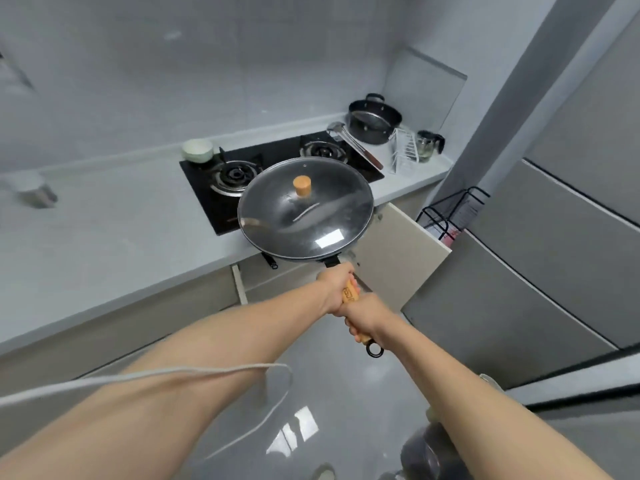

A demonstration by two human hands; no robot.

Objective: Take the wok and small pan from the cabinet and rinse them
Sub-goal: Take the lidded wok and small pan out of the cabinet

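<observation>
The wok is dark, covered by a glass lid with a round wooden knob, and has a long wooden handle ending in a black ring. It is held in the air over the counter's front edge, beside the stove. My left hand grips the handle near the wok. My right hand grips the handle further back, just ahead of the ring. A thin black handle pokes out under the wok; what it belongs to is hidden. The cabinet door below the counter stands open.
A black two-burner gas stove sits in the grey counter. A white bowl stands at its left corner. At the right are a black pot, a ladle, a wire rack and a glass jug. A fridge fills the right.
</observation>
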